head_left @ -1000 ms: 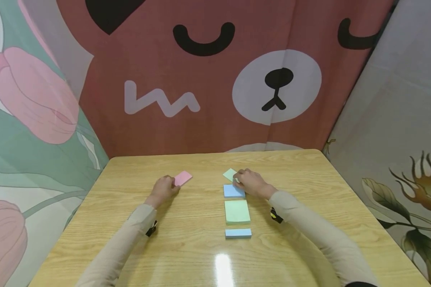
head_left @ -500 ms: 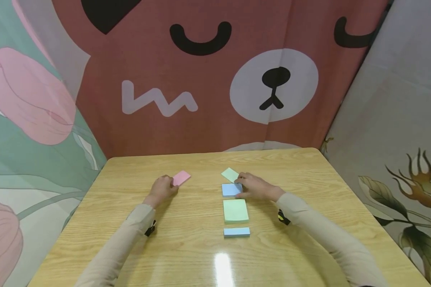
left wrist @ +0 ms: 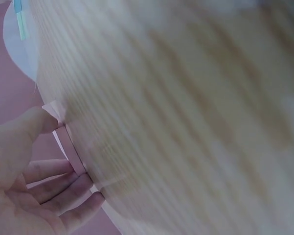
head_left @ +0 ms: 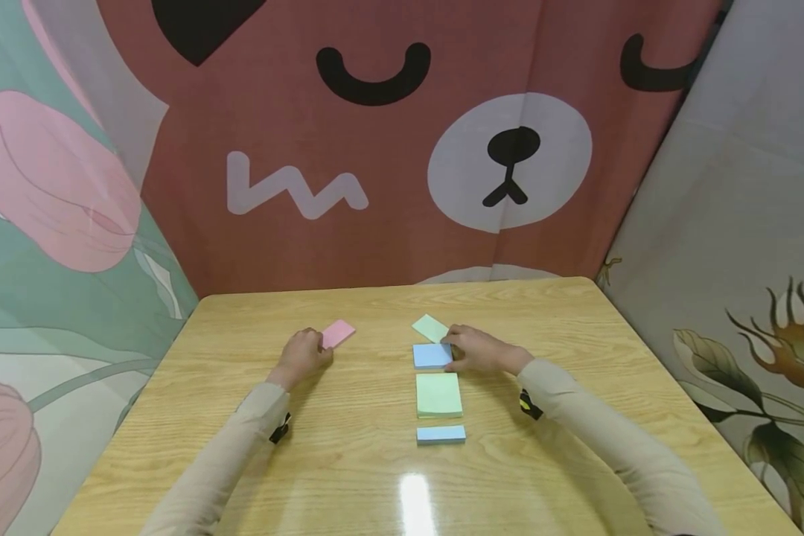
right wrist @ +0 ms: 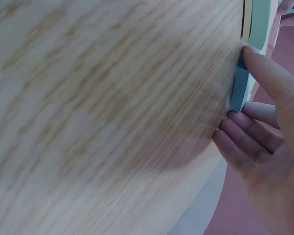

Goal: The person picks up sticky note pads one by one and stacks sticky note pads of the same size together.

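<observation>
In the head view a pink sticky note pad (head_left: pixel 338 333) lies flat at the left, set at an angle. My left hand (head_left: pixel 302 355) grips its near left end, thumb on one side and fingers on the other; the left wrist view shows the pad's pink edge (left wrist: pixel 73 151) between them. Across the table, my right hand (head_left: pixel 480 348) pinches the right end of a blue sticky note pad (head_left: pixel 431 356). Its blue edge (right wrist: pixel 240 89) shows between thumb and fingers in the right wrist view. Just beyond the blue pad lies a tilted pale green sticky note pad (head_left: pixel 429 327).
Nearer to me, a larger square green sticky note pad (head_left: pixel 438 394) and a narrow light blue pad (head_left: pixel 441 435) continue the column. All lie on a wooden table (head_left: pixel 348 447). A curtain with a bear print (head_left: pixel 388 246) hangs behind the far edge.
My right hand has slid from the pale green pad toward me and right, and now grips the blue pad. My left hand keeps its place on the pink pad.
</observation>
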The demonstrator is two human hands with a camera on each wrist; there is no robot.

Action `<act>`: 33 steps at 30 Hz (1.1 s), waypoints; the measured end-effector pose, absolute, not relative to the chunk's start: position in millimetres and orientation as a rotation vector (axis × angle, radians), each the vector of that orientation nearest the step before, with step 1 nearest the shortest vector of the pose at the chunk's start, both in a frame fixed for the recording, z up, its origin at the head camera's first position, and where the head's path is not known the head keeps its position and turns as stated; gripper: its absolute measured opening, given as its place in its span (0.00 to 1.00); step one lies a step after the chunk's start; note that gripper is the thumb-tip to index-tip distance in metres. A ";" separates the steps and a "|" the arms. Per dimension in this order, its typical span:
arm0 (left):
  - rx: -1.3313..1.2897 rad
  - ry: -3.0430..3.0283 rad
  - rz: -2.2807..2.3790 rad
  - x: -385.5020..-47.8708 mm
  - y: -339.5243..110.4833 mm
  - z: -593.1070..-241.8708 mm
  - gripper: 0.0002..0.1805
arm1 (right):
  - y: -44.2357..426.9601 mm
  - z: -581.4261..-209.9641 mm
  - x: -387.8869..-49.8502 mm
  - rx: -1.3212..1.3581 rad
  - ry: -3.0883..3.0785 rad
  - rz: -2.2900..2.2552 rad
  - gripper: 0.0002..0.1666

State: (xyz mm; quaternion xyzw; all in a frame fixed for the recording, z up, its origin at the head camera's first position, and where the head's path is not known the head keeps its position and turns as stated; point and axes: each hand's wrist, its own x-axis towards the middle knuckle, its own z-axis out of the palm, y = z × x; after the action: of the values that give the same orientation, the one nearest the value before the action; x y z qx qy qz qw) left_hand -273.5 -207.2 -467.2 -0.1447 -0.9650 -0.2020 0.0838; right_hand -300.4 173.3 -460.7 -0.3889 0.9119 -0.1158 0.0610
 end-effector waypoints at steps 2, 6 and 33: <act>-0.437 -2.872 -0.599 -273.7 -206.4 -467.1 0.14 | 174.2 -459.8 -300.8 -1.188 2.755 -0.335 0.36; -0.441 -2.867 -0.585 -274.3 -207.0 -467.8 0.15 | 174.3 -458.0 -301.7 -1.232 2.750 -0.313 0.36; -0.394 -2.941 -0.533 -280.0 -204.8 -465.2 0.16 | 169.3 -452.0 -294.9 -1.212 2.725 -0.353 0.33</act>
State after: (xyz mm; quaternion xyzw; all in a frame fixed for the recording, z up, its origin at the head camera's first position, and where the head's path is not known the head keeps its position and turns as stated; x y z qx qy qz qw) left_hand -280.0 -204.8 -465.2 -0.1304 -0.9736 -0.1764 0.0636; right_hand -294.9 169.3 -452.0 -0.4024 0.9053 -0.1172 0.0691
